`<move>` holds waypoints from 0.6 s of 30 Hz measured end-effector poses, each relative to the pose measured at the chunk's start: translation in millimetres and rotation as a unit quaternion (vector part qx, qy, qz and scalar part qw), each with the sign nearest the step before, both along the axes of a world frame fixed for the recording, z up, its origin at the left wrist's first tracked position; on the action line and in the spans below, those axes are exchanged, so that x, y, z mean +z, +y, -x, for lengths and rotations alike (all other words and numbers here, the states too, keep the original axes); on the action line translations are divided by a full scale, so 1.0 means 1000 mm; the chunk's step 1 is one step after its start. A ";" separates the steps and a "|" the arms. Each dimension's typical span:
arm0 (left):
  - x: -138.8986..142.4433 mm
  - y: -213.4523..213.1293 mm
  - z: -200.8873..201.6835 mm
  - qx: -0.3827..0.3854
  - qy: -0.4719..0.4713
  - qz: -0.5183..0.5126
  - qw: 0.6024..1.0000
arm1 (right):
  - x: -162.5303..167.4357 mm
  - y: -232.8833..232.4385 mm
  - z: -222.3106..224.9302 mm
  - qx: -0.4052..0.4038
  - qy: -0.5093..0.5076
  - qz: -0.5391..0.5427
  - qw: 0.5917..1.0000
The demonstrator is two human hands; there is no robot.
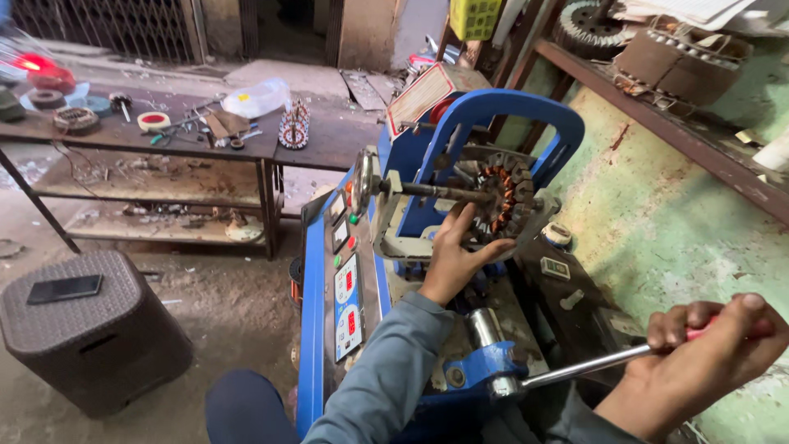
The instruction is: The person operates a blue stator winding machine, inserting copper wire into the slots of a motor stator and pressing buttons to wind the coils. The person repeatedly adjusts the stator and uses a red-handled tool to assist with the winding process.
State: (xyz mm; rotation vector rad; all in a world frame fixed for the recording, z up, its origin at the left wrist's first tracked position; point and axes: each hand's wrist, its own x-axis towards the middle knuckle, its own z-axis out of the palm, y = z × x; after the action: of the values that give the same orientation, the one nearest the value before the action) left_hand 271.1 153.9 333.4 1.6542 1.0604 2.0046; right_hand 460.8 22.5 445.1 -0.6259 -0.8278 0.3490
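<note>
**Stator Steadied on Blue Winding Machine While Lever Was Gripped**

A round motor stator [503, 197] was seen mounted on the horizontal shaft [436, 191] of a blue winding machine [493, 115], under the machine's arched blue guard. Its dark laminated core was ringed with slots, and copper-orange windings were visible between the teeth. The stator was held in a pale grey metal frame [394, 238], with a round disc [364, 177] fixed at the shaft's left end.

The left hand [456, 255] was raised from a grey sleeve [386, 370] and laid against the lower left edge of the stator, palm toward the machine. Its fingers [460, 224] were spread and curled over the rim, the thumb reaching out to the right beneath the core.

The right hand [699, 362] was set low at the right of the view, well apart from the stator. Its fingers [682, 322] were pressed together and wrapped round the red handle [705, 331] of a chromed lever [575, 368], which ran down to a blue hub [485, 366] at the machine's near end.

On the machine's front a control panel [347, 288] with red displays and small buttons was carried. To the left, a brown woven stool [82, 329] bearing a dark phone [64, 289] stood on the dirt floor, and a cluttered desk [164, 131] was placed behind it.
</note>
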 end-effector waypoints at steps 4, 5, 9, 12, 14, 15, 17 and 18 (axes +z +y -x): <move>-0.005 0.000 0.000 0.007 0.001 -0.040 0.999 | -0.040 0.021 -0.032 -0.080 -0.016 0.035 0.996; -0.005 -0.001 0.000 0.005 0.003 -0.032 0.999 | -0.046 0.023 -0.035 -0.100 -0.022 0.042 0.994; -0.003 -0.004 0.001 0.011 -0.005 -0.044 0.999 | -0.037 0.020 -0.025 -0.174 -0.135 0.030 0.975; -0.004 -0.004 0.003 -0.008 -0.010 -0.035 0.999 | -0.019 0.002 -0.004 -0.423 -0.309 0.037 0.851; -0.005 -0.004 0.002 -0.010 -0.012 -0.023 1.000 | -0.006 -0.007 0.016 -0.637 -0.454 -0.009 0.623; -0.004 -0.003 0.002 -0.007 -0.013 -0.021 1.000 | 0.002 -0.005 0.027 -0.517 -0.495 -0.036 0.697; -0.003 -0.002 0.002 0.019 -0.006 -0.060 0.998 | 0.025 0.012 0.048 -0.282 -0.570 -0.073 0.768; -0.004 -0.003 0.001 0.030 0.000 -0.075 0.997 | 0.038 0.027 0.057 -0.177 -0.608 -0.079 0.770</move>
State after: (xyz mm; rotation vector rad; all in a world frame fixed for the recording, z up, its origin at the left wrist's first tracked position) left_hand 269.7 151.0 329.8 1.7142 0.9904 2.1710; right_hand 403.3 49.2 482.7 -0.8135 -1.9165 -0.5754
